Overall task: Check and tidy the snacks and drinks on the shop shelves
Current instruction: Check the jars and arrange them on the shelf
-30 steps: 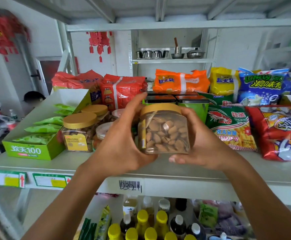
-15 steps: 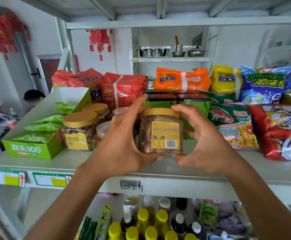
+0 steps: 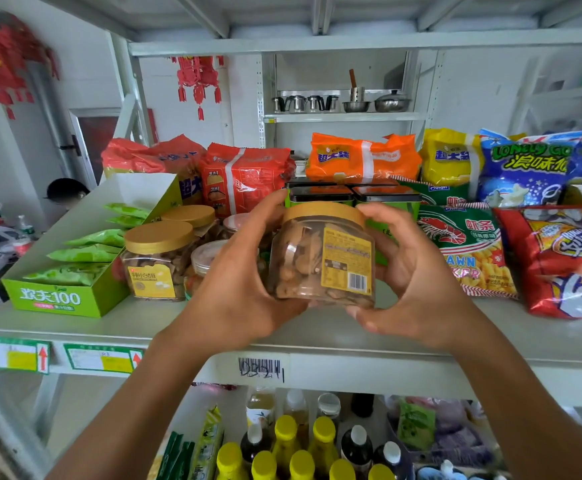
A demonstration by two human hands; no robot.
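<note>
Head view shows me a clear snack jar (image 3: 320,258) with a gold lid held in front of the upper shelf (image 3: 317,336). It is slightly tilted, with its yellow barcode label turned toward the camera. My left hand (image 3: 237,271) is curled round the jar's left side, one digit reaching up to the lid. My right hand (image 3: 417,271) is curled round the right side, fingertips at the lid edge. Whether the base touches the shelf board I cannot tell.

I judge this to be the checking step for this one jar: the label is up for reading and the jar is not yet set back. A matching jar (image 3: 158,261) stands to the left with its front label facing out, more lidded jars behind it, just beside the green display box (image 3: 64,296). A bare patch of shelf lies below the held jar, between those jars and the prawn cracker bag (image 3: 469,251), so that looks the likely slot. The bags along the back and right lie loose and overlapping. The bottles (image 3: 300,455) on the lower shelf look unsorted, so I reckon most of the tidying is left.
</note>
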